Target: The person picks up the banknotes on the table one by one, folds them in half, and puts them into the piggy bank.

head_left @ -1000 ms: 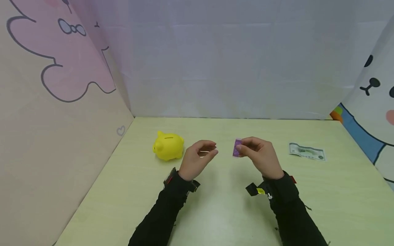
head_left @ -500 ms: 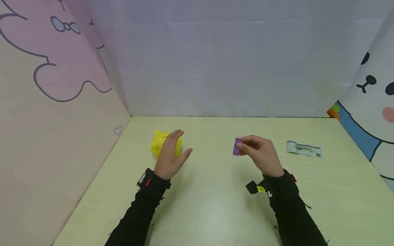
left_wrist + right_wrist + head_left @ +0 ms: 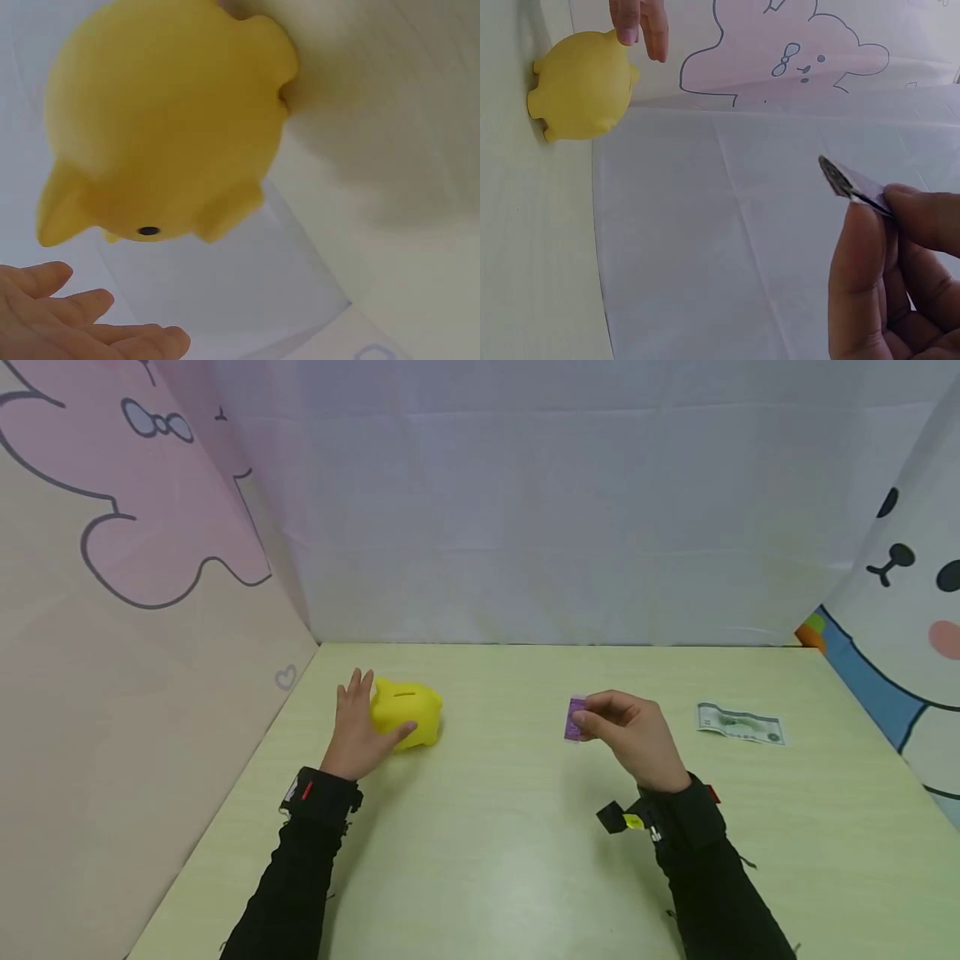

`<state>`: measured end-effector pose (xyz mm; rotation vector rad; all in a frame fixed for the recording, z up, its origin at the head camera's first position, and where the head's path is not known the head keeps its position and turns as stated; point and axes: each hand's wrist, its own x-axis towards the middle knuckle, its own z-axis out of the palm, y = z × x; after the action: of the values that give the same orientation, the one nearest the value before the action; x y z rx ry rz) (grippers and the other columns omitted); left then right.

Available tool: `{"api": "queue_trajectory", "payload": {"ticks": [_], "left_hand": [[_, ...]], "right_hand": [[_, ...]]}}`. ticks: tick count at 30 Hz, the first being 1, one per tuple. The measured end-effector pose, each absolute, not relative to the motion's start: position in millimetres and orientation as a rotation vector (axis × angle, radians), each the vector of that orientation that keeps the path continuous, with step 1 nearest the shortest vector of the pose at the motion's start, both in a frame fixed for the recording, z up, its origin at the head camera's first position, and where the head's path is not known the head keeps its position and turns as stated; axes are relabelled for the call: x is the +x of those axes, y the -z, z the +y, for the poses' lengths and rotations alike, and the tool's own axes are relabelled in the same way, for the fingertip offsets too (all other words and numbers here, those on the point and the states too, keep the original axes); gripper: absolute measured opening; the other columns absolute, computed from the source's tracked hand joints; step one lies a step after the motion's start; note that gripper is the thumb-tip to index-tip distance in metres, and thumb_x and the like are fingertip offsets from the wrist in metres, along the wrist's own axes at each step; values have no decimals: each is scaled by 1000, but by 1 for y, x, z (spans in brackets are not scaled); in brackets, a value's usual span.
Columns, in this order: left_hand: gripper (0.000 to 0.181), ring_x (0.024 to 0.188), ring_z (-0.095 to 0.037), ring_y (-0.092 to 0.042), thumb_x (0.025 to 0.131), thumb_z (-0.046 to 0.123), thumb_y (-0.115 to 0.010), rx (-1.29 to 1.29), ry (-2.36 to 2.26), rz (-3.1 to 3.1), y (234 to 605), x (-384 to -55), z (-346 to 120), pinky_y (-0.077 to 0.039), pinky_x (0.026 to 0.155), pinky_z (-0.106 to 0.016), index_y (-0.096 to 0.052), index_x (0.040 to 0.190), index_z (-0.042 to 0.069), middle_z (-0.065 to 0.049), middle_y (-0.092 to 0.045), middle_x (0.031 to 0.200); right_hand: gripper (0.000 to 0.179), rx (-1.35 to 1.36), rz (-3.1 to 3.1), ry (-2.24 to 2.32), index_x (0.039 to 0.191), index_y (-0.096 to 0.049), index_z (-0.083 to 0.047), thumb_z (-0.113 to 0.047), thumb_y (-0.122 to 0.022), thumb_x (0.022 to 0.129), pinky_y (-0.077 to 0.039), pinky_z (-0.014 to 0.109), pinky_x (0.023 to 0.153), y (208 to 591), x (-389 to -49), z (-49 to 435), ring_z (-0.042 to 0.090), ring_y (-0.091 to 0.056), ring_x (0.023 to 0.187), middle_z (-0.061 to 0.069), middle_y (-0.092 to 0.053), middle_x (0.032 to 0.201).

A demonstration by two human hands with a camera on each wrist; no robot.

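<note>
1. While the left hand point(image 3: 356, 735) stands beside the yellow piggy bank point(image 3: 414, 717), fingers spread and thumb reaching across its near side, it holds nothing; whether the thumb touches the bank cannot be told, though the left wrist view shows a gap between the fingertips and the bank's head.

2. At the right hand point(image 3: 630, 731), the grip is closed to a thumb-and-finger pinch on the folded purple note point(image 3: 570, 727), held up above the tabletop point(image 3: 510, 843).

3. From that pinch, the bank lies to the person's left, on the tabletop and well apart; the left hand is by far the nearer to it.

4. Seen from the head, the note's long axis runs roughly away from the person, tilted slightly, while the slot point(image 3: 405, 694) on the bank's back runs left to right. That near-crosswise set looks like the relation that matters most between the two.

5. Beyond the right hand, on its outer side, a green-and-white note point(image 3: 741, 725) lies lengthwise left to right, apart from both hands.
</note>
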<state>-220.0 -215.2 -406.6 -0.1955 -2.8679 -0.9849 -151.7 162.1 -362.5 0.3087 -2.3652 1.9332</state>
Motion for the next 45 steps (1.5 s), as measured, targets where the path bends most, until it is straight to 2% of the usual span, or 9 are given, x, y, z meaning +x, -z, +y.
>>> {"api": "queue_trajectory", "payload": {"ticks": [3, 6, 12, 16, 21, 27, 36, 45], "left_hand": [[112, 149, -48, 7, 84, 52, -73, -130, 1055, -2899, 414, -226, -223, -11, 116, -69, -1, 158, 10, -14, 5, 166], [112, 151, -43, 1, 85, 53, -71, -100, 1146, -2920, 422, -230, -229, -12, 119, -64, 2, 158, 9, -16, 1, 165], [108, 146, -39, -23, 87, 51, -69, -114, 1370, -2935, 436, -239, -235, -23, 119, -58, 1, 158, 9, -21, -11, 163], [105, 139, -38, -32, 88, 50, -68, -119, 1458, -2917, 440, -242, -236, -28, 116, -57, 0, 158, 11, -19, -16, 162], [100, 136, -38, -37, 90, 48, -67, -111, 1480, -2893, 440, -242, -234, -31, 114, -55, -3, 158, 12, -19, -22, 159], [100, 130, -38, -41, 88, 51, -68, -77, 1471, -2884, 442, -243, -232, -36, 110, -54, -8, 158, 12, -20, -30, 155], [100, 125, -36, -43, 86, 51, -71, -103, 1497, -2837, 447, -241, -225, -37, 108, -52, -14, 156, 10, -19, -34, 151], [99, 123, -35, -44, 86, 50, -71, -147, 1504, -2827, 446, -233, -213, -38, 106, -52, -15, 155, 9, -19, -33, 150]], "right_hand": [[25, 308, -2367, -1934, 109, -65, 10, -10, -65, 95, -58, 23, 75, 362, -151, 162, 8, -66, 80, -10, -68, 90], [24, 312, -2368, -1927, 109, -65, 10, -10, -64, 95, -58, 22, 75, 362, -151, 161, 8, -66, 80, -9, -68, 91], [23, 314, -2373, -1917, 109, -66, 9, -10, -65, 94, -58, 22, 75, 362, -152, 161, 9, -67, 81, -1, -69, 95], [24, 313, -2370, -1917, 109, -66, 8, -10, -65, 94, -58, 22, 76, 362, -151, 161, 9, -67, 81, -1, -69, 95], [24, 320, -2362, -1931, 110, -66, 8, -10, -65, 94, -58, 23, 75, 363, -151, 161, 9, -67, 81, -5, -69, 93], [24, 313, -2364, -1929, 109, -66, 8, -10, -65, 94, -59, 24, 75, 363, -151, 161, 9, -67, 81, 0, -69, 95], [23, 328, -2381, -1895, 110, -66, 8, -9, -64, 95, -58, 22, 75, 364, -151, 160, 8, -67, 80, 12, -69, 100], [23, 334, -2387, -1885, 109, -66, 8, -9, -64, 95, -58, 22, 75, 364, -151, 159, 8, -67, 79, 12, -69, 99]]}}
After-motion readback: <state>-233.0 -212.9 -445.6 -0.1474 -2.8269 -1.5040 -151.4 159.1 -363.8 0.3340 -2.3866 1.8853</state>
